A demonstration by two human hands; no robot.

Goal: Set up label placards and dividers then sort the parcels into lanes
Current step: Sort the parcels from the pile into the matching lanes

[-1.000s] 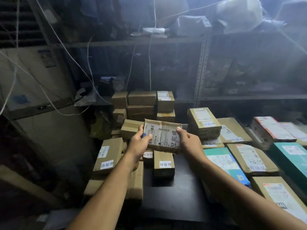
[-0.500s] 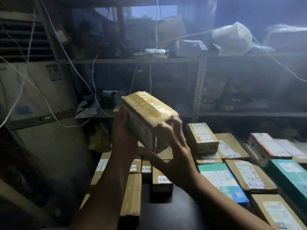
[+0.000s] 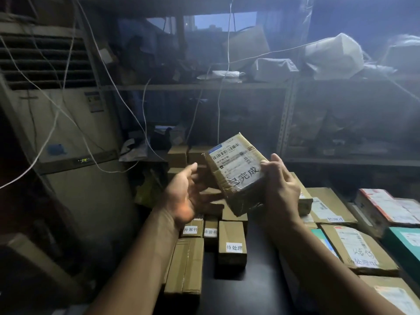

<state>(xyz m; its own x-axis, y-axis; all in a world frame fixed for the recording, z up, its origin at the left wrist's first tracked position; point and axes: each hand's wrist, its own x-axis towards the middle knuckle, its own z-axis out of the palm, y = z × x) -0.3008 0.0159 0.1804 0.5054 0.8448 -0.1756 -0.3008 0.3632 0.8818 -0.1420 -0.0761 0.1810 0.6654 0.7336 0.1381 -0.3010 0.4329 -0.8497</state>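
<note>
Parcel (image 3: 236,173): flipped, label now facing me, above the counter (image 3: 238,292).
Right grip (image 3: 281,189): my fingers clasp its right edge.
Left grip (image 3: 188,196): I've let go, palm open beside it.

The room is dim and hazy; bluish daylight enters by a small high window (image 3: 225,21). The lower left sinks into shadow, and the wide lens bends edges.

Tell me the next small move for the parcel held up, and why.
Probably close the open left hand under the parcel: only the right hand grips it, tilted in mid-air above the boxes, its marked label facing the camera.
</note>
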